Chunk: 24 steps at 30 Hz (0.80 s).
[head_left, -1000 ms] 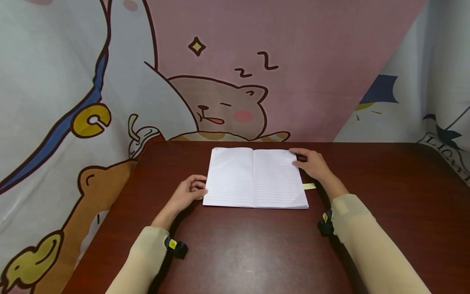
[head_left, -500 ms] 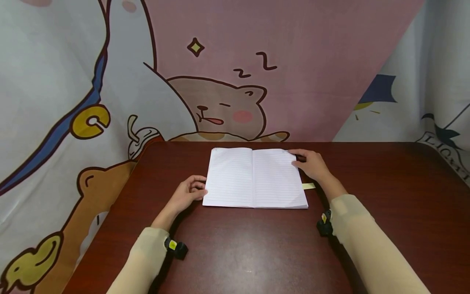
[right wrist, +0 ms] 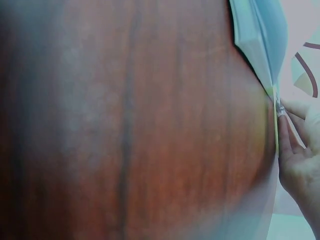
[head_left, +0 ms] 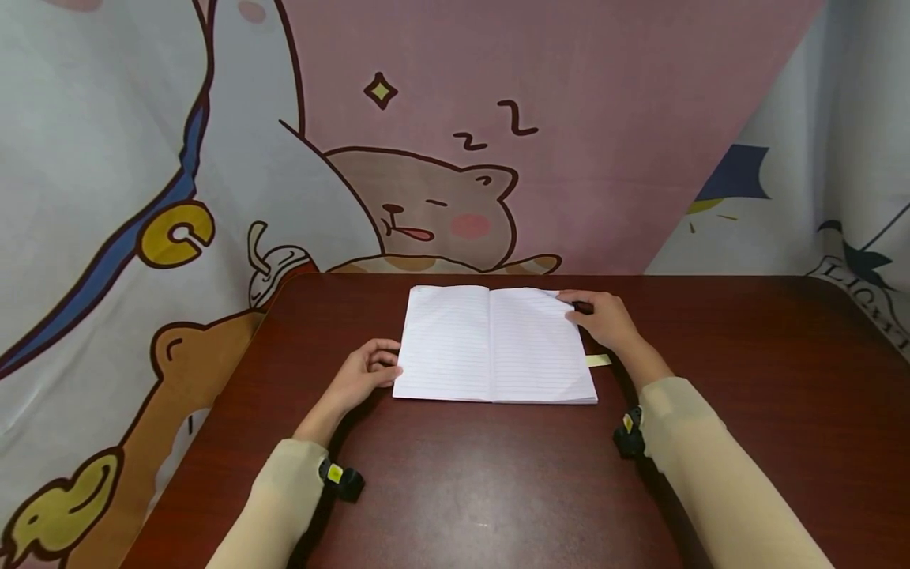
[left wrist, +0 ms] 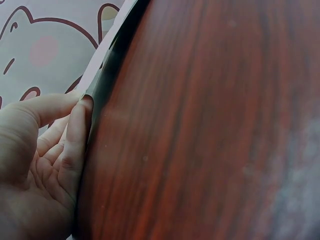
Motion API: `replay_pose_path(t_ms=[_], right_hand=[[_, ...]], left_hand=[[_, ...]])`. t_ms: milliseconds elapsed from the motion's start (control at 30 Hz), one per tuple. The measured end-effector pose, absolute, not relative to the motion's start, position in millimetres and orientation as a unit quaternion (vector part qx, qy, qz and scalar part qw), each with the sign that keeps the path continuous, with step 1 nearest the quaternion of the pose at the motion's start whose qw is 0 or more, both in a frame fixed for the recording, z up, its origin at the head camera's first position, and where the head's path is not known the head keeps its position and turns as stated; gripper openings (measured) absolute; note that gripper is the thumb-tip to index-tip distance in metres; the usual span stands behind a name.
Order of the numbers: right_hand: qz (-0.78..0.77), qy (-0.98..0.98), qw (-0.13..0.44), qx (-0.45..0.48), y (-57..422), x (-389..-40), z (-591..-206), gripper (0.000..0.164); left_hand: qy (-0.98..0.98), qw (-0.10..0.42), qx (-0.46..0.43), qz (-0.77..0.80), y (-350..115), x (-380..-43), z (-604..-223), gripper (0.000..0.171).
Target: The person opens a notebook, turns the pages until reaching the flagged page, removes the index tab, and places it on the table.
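Note:
An open notebook (head_left: 448, 344) with blank lined pages lies on the dark red-brown table. My left hand (head_left: 359, 375) pinches its left edge, the thumb (left wrist: 55, 106) on the page side and the index finger under the cover. At the upper right corner, my right hand (head_left: 600, 318) pinches the edge of the right page between thumb and fingers, and the page's top edge bows slightly there. In the right wrist view the right hand (right wrist: 302, 150) is at the page edges (right wrist: 252, 42), seen from the side. A pale yellow strip (head_left: 599, 360) sticks out beyond the notebook's right edge.
The wooden table (head_left: 483, 482) extends in front of the notebook and to both sides. Behind it hangs a cloth (head_left: 604, 158) printed with cartoon animals. A small black camera (head_left: 344, 480) sits on the left wrist and another black camera (head_left: 629, 435) on the right.
The right hand's fingertips have shifted slightly left and down at the corner, and the right page's top edge has begun to bow. The left hand stays in place.

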State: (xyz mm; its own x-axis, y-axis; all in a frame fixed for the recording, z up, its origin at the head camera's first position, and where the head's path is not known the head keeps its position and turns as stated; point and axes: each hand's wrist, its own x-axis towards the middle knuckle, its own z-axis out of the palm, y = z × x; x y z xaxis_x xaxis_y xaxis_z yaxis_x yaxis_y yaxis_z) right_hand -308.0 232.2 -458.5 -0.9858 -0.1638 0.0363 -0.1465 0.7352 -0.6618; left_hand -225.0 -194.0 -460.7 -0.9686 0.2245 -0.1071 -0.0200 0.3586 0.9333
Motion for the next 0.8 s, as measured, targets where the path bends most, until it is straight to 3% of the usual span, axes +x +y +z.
replay_pose_path(t_ms=[800], right_hand=[[-0.362, 0.922, -0.059, -0.121, 228.6, -306.0, -460.9, 0.023]], left_hand=[[0.817, 0.109, 0.064, 0.562, -193.9, -224.3, -461.0, 0.043]])
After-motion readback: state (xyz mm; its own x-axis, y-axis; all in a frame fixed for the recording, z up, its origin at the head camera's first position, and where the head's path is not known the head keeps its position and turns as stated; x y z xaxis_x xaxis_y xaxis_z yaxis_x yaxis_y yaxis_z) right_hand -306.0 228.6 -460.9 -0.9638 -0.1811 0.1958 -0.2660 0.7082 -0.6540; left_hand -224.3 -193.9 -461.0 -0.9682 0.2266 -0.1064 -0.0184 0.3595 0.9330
